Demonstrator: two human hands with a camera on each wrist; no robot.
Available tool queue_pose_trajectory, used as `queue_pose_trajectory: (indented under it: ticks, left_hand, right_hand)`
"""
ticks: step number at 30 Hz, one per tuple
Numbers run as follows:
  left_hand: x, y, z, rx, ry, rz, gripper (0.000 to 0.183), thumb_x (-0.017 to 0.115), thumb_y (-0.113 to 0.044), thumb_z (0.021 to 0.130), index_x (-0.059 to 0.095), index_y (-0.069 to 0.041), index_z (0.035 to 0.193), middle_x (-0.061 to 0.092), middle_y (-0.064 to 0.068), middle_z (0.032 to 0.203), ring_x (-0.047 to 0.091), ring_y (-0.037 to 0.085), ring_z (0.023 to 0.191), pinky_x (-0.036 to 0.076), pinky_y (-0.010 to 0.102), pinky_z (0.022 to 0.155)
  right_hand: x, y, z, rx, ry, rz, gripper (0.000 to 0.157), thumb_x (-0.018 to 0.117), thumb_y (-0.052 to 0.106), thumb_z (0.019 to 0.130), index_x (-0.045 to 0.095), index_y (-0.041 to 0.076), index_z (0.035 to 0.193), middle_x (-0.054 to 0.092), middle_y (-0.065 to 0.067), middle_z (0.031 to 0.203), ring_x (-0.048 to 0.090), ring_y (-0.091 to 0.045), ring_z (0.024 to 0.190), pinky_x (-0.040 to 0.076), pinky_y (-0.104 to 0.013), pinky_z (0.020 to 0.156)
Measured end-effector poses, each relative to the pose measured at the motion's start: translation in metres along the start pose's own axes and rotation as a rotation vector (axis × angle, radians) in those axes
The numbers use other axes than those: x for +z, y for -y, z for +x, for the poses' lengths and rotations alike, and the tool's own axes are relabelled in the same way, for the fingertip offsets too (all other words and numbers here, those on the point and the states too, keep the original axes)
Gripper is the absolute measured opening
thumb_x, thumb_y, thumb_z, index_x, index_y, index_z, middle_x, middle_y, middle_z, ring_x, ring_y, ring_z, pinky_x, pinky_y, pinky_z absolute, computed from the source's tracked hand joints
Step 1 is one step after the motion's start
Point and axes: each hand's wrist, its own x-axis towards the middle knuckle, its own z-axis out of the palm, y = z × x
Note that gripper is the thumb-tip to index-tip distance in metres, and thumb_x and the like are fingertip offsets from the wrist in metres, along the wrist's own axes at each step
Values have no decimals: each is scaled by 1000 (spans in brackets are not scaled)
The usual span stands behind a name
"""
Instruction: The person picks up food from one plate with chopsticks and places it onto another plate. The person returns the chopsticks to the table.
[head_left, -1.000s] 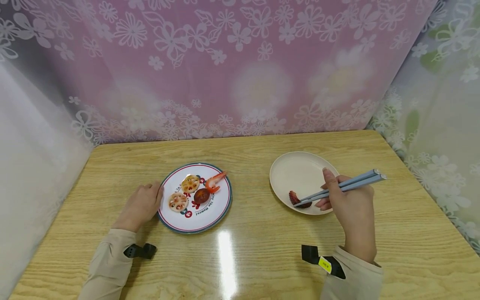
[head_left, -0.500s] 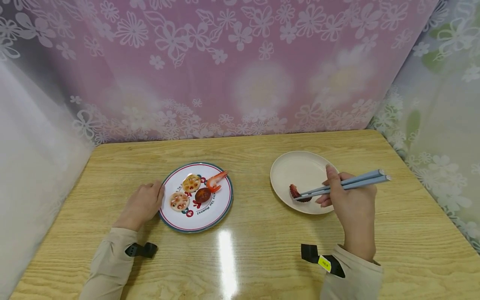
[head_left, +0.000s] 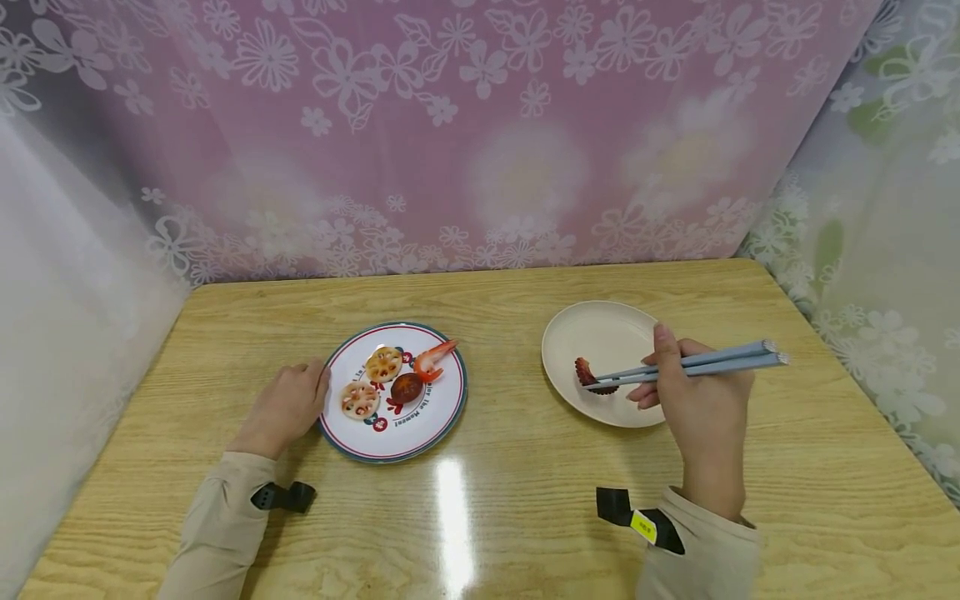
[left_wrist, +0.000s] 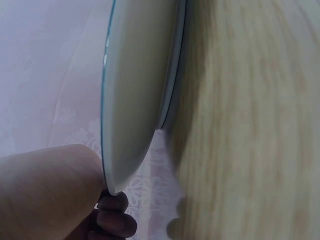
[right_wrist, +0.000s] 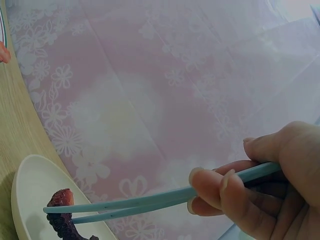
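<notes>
My right hand point(head_left: 701, 408) holds a pair of blue-grey chopsticks point(head_left: 720, 360) above the right side of a cream plate point(head_left: 600, 329). Their tips lie at a dark red octopus tentacle piece point(head_left: 585, 372); in the right wrist view the tips straddle the curved tentacle point(right_wrist: 62, 220), with suckers along its edge. My left hand point(head_left: 285, 408) pinches the left rim of a white plate point(head_left: 420, 433) with a blue-and-red border. In the left wrist view the thumb is at the rim of this plate point(left_wrist: 132, 100) and curled fingertips point(left_wrist: 116, 222) show beneath it.
On the white plate lie two lotus root slices point(head_left: 384, 364), a brown mushroom cap point(head_left: 407, 388) and a shrimp point(head_left: 431, 362). Both plates stand apart on a wooden table point(head_left: 495, 500). A pink floral curtain point(head_left: 480, 142) hangs behind the table's far edge.
The chopsticks' tips have shifted slightly up and left around the octopus piece, which has moved a little up and left on the cream plate. The left hand stays at the white plate's rim.
</notes>
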Motion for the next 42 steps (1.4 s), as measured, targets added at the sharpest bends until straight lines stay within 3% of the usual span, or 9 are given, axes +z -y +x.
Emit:
queue_pose_trajectory:
  ticks: [20,32,37,42]
  left_hand:
    - [-1,-2,0,-4,8,4,34,38,-16,104,53,10,119,60,32,106,56,49,102,46,58,85]
    - [1,0,1,-13,-9,-11,34,38,-16,104,54,11,116,60,32,104,56,50,103,45,59,86]
    - [1,1,1,-8,-17,-9,34,38,-16,104,55,11,116,61,32,103,57,49,102,46,59,86]
    - [1,0,1,-10,-8,-8,31,39,-16,103,56,9,110,61,29,99,57,48,99,46,58,83]
  right_hand:
    - [11,8,-4,-10,53,40,45,58,35,97,67,-6,81,64,-3,54,61,-16,42,50,-27,42]
    - [24,12,-8,-85,87,73,46,59,33,96,66,-6,73,61,-8,50,59,-17,39,48,-29,39]
    - [34,18,-11,-105,141,78,47,59,34,97,67,-5,73,61,-9,51,59,-18,40,47,-29,39]
    - [52,32,-22,-133,271,140,44,59,32,97,66,-4,73,60,-11,52,59,-24,43,48,-29,41]
